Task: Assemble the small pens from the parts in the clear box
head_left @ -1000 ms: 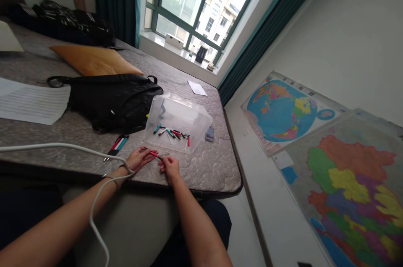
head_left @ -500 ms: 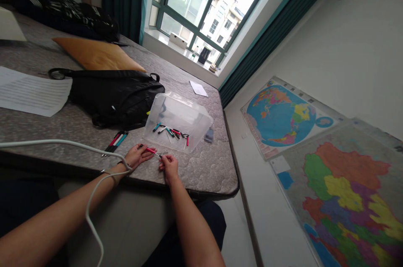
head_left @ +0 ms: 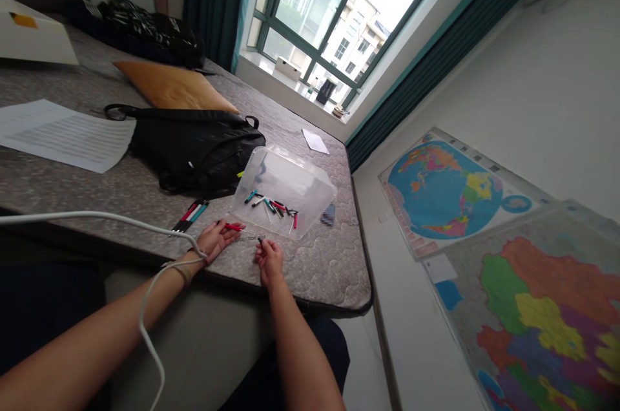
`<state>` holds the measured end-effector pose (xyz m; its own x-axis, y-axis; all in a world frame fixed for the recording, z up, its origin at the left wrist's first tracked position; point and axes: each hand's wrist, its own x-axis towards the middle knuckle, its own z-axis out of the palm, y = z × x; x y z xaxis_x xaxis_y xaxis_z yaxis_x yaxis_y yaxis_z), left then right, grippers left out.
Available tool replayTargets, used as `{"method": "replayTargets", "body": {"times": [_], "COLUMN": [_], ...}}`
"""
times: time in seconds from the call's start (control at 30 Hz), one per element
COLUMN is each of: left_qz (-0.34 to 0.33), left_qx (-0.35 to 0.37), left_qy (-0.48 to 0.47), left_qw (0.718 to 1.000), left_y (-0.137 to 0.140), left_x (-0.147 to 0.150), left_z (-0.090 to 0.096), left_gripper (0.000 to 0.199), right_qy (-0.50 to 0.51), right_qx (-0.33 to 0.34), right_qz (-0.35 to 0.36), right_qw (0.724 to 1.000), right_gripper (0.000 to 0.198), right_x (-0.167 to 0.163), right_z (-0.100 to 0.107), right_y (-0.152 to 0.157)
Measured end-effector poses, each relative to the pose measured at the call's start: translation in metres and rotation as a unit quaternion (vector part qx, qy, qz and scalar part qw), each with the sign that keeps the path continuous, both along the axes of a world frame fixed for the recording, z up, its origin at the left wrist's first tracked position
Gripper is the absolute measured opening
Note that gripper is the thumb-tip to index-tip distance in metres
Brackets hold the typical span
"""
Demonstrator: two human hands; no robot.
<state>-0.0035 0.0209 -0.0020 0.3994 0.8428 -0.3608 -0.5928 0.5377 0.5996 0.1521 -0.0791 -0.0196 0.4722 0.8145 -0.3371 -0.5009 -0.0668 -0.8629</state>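
My left hand (head_left: 214, 242) rests palm up at the mattress edge, its thumb and fingers closed around a red-and-black pen barrel (head_left: 235, 227). To its right, my right hand (head_left: 270, 261) pinches a small black pen part (head_left: 260, 240) between thumb and fingertips. A gap separates the two pieces. Just beyond both hands, a clear plastic box (head_left: 295, 172) lies with its opening toward me. Inside it are several loose pen parts (head_left: 276, 206) in red, teal, black and white. Left of my left hand, several pens (head_left: 190, 217) lie side by side.
A white cable (head_left: 97, 214) crosses over my left wrist. A black backpack (head_left: 198, 146) lies behind the pens on the mattress (head_left: 320, 269), with a brown envelope (head_left: 179, 86) and a printed sheet (head_left: 68, 133) near it. A small white paper (head_left: 315, 141) lies beyond the box.
My right hand has drawn away from the left with the small black part, so the pieces that met between my hands are now apart. The view has shifted slightly.
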Motion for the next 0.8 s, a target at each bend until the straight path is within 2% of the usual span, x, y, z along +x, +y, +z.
{"method": "replayTargets", "body": {"times": [0.23,0.43,0.5,0.63,0.73,0.8], "left_qz": [-0.015,-0.008,-0.007,-0.002,-0.001,-0.001], "left_qx": [0.002,0.002,-0.007,-0.015,-0.016,-0.017], "left_qy": [-0.011,-0.021,-0.021,-0.025,-0.022,-0.019], "left_qw": [1.000,1.000,1.000,1.000,1.000,1.000], "left_y": [0.002,0.003,0.003,0.003,0.002,0.001], "left_x": [-0.001,-0.002,-0.001,-0.001,-0.002,-0.003], "left_z": [-0.007,-0.012,-0.013,-0.011,-0.008,-0.006], "left_gripper": [0.010,0.009,0.009,0.011,0.011,0.011], "right_qy": [-0.054,-0.058,-0.072,-0.187,-0.222,-0.261], "right_qx": [-0.004,-0.015,-0.041,-0.121,-0.096,-0.080], "right_qz": [0.023,0.024,0.027,-0.028,-0.063,-0.080], "right_qw": [0.998,0.998,0.996,0.975,0.968,0.959], "right_gripper": [0.050,0.045,0.042,0.039,0.037,0.038], "right_x": [-0.002,-0.003,-0.001,0.023,0.049,0.056], "right_z": [0.002,-0.004,-0.002,0.024,0.054,0.063], "right_y": [-0.002,-0.002,0.003,0.029,0.050,0.055]}}
